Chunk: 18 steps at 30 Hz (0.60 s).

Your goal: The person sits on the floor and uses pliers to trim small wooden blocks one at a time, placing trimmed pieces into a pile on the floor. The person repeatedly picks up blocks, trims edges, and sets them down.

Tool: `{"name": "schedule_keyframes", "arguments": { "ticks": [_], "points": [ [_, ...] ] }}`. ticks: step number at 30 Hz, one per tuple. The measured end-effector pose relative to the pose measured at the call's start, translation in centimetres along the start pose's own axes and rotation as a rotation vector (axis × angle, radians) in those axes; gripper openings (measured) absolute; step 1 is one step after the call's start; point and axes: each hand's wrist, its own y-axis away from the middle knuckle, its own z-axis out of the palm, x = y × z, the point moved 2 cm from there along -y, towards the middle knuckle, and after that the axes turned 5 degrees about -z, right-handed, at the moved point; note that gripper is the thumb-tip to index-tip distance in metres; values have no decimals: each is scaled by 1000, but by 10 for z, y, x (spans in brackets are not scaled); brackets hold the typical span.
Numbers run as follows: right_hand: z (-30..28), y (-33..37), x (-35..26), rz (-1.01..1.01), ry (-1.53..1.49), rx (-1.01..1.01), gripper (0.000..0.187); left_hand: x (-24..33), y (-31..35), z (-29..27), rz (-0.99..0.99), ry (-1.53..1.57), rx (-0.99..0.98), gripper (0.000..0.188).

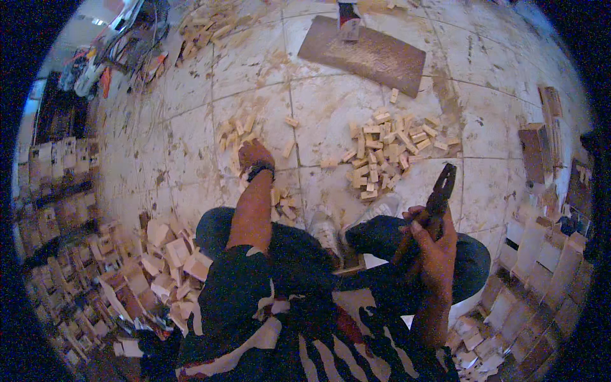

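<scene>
I sit on a tiled floor with my knees bent. My left hand (pixel 253 153) reaches forward and down to a small group of short wooden blocks (pixel 238 129); its fingers curl over them and what they hold is hidden. A dark band sits on that wrist. My right hand (pixel 428 237) is raised over my right knee and grips the handles of dark pliers (pixel 440 191), jaws pointing up and away. A larger pile of cut wooden blocks (pixel 384 151) lies ahead of my right knee.
A brown board (pixel 363 54) lies flat farther ahead, with a small box on it. Folded pale pieces are heaped at the left (pixel 167 262) and stacked at the right (pixel 533 254). Shelving with stacked pieces (pixel 56 172) lines the left. More blocks lie at the top left (pixel 205 27).
</scene>
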Motion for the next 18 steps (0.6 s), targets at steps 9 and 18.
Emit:
{"name": "schedule_keyframes", "arguments": {
  "ticks": [9,18],
  "points": [
    [0,-11,31,-112,212,-98,56,-8,-3,-33,132,319,-21,25],
    [-4,-20,34,-193,208,-193,73,44,-4,-104,185,1031,-176,14]
  ]
}}
